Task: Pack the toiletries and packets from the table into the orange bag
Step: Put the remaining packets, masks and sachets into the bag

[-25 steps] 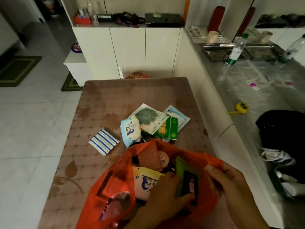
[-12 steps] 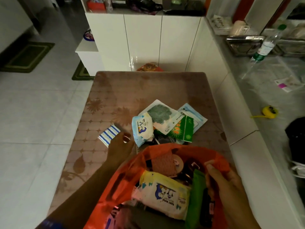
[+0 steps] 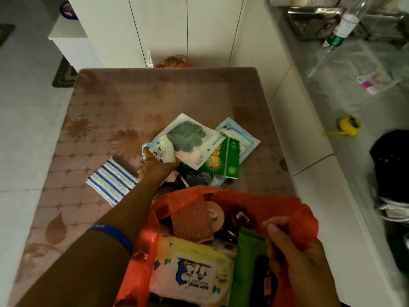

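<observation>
The orange bag (image 3: 243, 198) stands open at the table's near edge, with a yellow baby wipes pack (image 3: 192, 273), a green packet (image 3: 245, 264) and a brown pouch (image 3: 190, 220) inside. My right hand (image 3: 296, 260) grips the bag's right rim. My left hand (image 3: 155, 168) reaches over the table and grips a small white-and-blue wipes pack (image 3: 162, 149). Beside it lie a white packet with a green picture (image 3: 190, 138), a green packet with red print (image 3: 221, 160) and a blue face-mask packet (image 3: 240, 135). A blue-striped packet (image 3: 110, 181) lies to the left.
The brown patterned table (image 3: 155, 96) is flanked by a grey counter on the right holding a yellow tape measure (image 3: 349, 125), a plastic bottle (image 3: 340, 25) and a black item (image 3: 391, 165). White cabinets (image 3: 168, 29) stand behind; tiled floor lies to the left.
My left hand came out of the bag, passed the striped packet and now grips the small wipes pack. The view tilted down and closer. My right hand stays on the bag's rim.
</observation>
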{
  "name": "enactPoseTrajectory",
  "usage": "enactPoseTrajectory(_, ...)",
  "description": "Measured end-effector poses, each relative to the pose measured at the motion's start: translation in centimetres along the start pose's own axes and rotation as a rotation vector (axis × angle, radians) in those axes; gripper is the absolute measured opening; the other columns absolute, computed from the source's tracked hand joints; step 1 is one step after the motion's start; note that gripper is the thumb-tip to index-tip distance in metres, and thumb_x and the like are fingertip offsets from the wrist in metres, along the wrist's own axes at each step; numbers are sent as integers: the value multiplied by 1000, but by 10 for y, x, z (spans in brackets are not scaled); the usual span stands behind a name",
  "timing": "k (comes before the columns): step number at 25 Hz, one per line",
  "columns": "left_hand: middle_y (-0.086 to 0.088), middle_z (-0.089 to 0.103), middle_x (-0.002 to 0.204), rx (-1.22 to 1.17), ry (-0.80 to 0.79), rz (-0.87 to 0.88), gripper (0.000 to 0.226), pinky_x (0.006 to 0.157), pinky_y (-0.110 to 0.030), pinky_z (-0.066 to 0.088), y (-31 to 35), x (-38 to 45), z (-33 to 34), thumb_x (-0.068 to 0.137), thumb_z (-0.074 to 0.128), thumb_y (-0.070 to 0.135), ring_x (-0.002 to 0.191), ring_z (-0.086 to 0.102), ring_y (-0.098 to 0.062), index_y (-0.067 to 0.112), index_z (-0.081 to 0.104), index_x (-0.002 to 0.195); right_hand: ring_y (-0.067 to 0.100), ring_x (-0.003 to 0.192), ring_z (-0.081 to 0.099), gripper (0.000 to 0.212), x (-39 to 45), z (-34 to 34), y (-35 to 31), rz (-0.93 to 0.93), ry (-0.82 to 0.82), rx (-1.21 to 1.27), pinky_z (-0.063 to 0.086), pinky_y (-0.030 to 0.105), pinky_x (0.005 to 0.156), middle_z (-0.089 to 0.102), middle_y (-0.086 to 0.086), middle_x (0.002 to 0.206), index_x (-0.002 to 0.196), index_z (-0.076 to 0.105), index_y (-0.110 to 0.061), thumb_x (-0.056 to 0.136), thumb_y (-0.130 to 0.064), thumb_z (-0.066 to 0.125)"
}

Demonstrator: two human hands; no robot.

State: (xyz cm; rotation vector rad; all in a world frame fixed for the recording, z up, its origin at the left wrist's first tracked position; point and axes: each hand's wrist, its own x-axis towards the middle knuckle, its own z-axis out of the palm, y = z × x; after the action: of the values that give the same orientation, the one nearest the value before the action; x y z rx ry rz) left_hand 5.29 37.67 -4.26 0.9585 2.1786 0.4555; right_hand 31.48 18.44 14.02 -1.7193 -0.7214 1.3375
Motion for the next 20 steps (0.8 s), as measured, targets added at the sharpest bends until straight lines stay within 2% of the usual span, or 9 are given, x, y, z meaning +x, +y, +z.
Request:
enactPoseTrajectory(4,-4,54,113,-426,36,-20,80,75,-31,47,15,-23,-33,67,83,22,99,58,-24,15,40,134,17,44,51,17,-13,-7,-8,-13,33,-136,38,26,50,57,2,47,70,68,-18,86,-22,64)
enactPoseTrajectory(6,-6,57,116,-527,-52,63,72,68,-31,52,18,-54,-67,67,80,14,93,61,-23,23,47,130,11,55,64,18,-21,-13,-21,-79,79,-325,44,28,55,67,-8,54,67,71,-24,80,-36,68)
enactPoseTrajectory(8,-8,61,113,-530,-160,225,69,57,-27,56,18,-95,-103,66,80,7,92,65,-24,31,53,124,13,56,64,20,-28,-21,-38,-160,96,-430,48,30,57,68,-9,57,65,71,-29,78,-43,68)
enactPoseTrajectory(10,-3,59,112,-468,-313,389,70,60,-25,57,17,-148,-133,67,80,3,94,63,-18,38,54,122,16,48,56,26,-35,-27,-51,-249,75,-479,47,34,54,57,0,48,64,66,-21,80,-42,67)
enactPoseTrajectory(12,11,53,113,-301,-447,531,70,64,-17,55,16,-201,-142,66,83,9,93,61,-8,43,53,119,22,47,49,35,-44,-26,-57,-278,55,-480,48,40,54,47,4,46,60,57,-13,82,-39,68)
enactPoseTrajectory(15,30,42,115,-27,-440,699,67,73,-9,49,8,-251,-114,62,86,34,101,54,9,44,51,119,26,53,58,29,-57,-20,-58,-263,61,-462,50,40,54,56,0,49,59,61,-22,84,-36,67)
enactPoseTrajectory(16,30,39,120,62,-415,729,70,82,-11,46,4,-257,-97,63,82,44,108,50,8,42,49,124,24,54,59,28,-59,-20,-56,-277,78,-470,49,38,54,59,0,50,60,62,-24,84,-37,66)
enactPoseTrajectory(18,15,38,136,298,-432,788,76,99,-25,41,-3,-263,-73,69,71,60,125,41,-8,38,42,136,19,53,59,32,-64,-21,-53,-345,108,-540,48,35,52,60,3,53,61,62,-20,85,-40,65)
enactPoseTrajectory(20,8,35,147,375,-494,792,76,103,-31,41,-5,-260,-72,75,63,64,129,40,-14,36,38,141,12,50,55,35,-65,-19,-51,-419,94,-675,41,28,45,58,2,52,60,60,-17,84,-43,64)
